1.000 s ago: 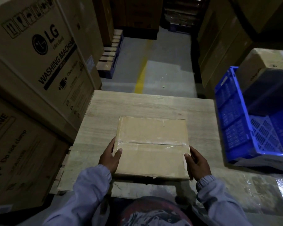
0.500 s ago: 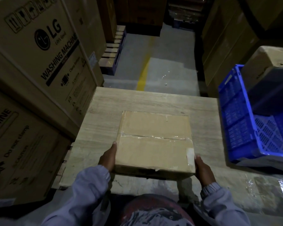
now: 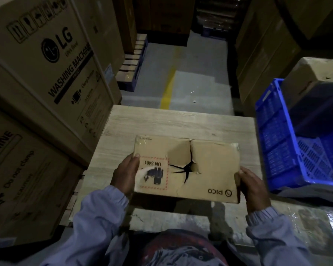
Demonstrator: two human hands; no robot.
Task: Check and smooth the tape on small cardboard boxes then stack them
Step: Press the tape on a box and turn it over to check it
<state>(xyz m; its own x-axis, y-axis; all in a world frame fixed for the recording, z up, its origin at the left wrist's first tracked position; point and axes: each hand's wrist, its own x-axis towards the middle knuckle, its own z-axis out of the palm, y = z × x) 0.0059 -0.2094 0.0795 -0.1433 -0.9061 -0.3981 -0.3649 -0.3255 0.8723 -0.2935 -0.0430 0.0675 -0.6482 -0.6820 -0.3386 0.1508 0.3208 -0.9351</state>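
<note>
Head view, one entry.

Left hand (image 3: 125, 176): we see the forearm in a pale blue sleeve (image 3: 98, 214) come up from the lower left. The hand clasps the left edge of the cardboard box (image 3: 211, 164), thumb laid flat on the printed face beside the red-bordered label (image 3: 153, 174). The other fingers are hidden behind the box.

Right hand (image 3: 252, 186): the forearm comes from the lower right, and the hand is set against the box's right edge. The thumb is hooked over the near right corner, and the remaining fingers wrap round the side, so it grips the box.

Box: held between both hands over the wooden table (image 3: 161, 122), broad face turned up toward us, print upside down. We note a star-shaped tear (image 3: 187, 167) near the middle. We cannot tell whether its far edge touches the table.

Surroundings: a blue crate (image 3: 273, 131) stands at the table's right. Large cartons (image 3: 46, 70) are stacked on the left.
</note>
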